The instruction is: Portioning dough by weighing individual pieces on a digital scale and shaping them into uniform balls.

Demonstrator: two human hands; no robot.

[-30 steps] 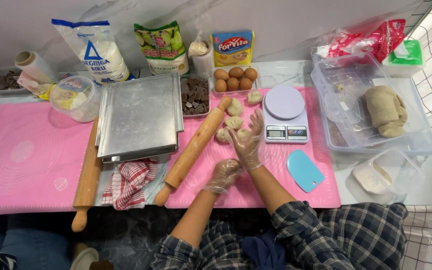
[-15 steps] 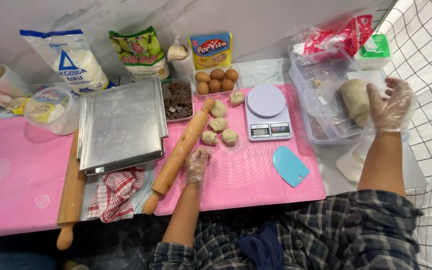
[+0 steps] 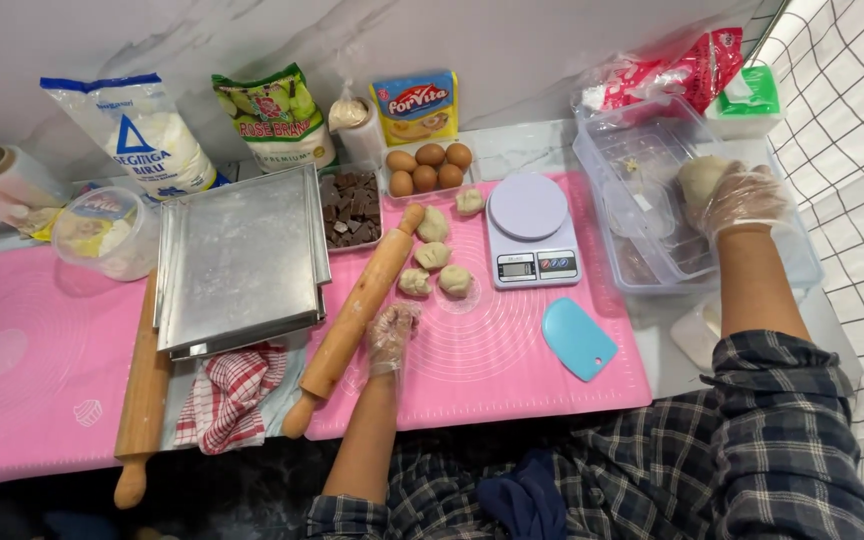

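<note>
pink mat (image 3: 512,370) under all | clear tub (image 3: 632,270) holds big dough lump (image 3: 700,178) | right hand (image 3: 742,200) wrapped round it; best pinch gently, small bit | left hand (image 3: 392,335) curled, empty, near dough balls (image 3: 434,268)

Both hands gloved — left hand (image 3: 392,333) loosely curled, resting low; right hand (image 3: 742,197) extended far right, fingers closed.
</note>
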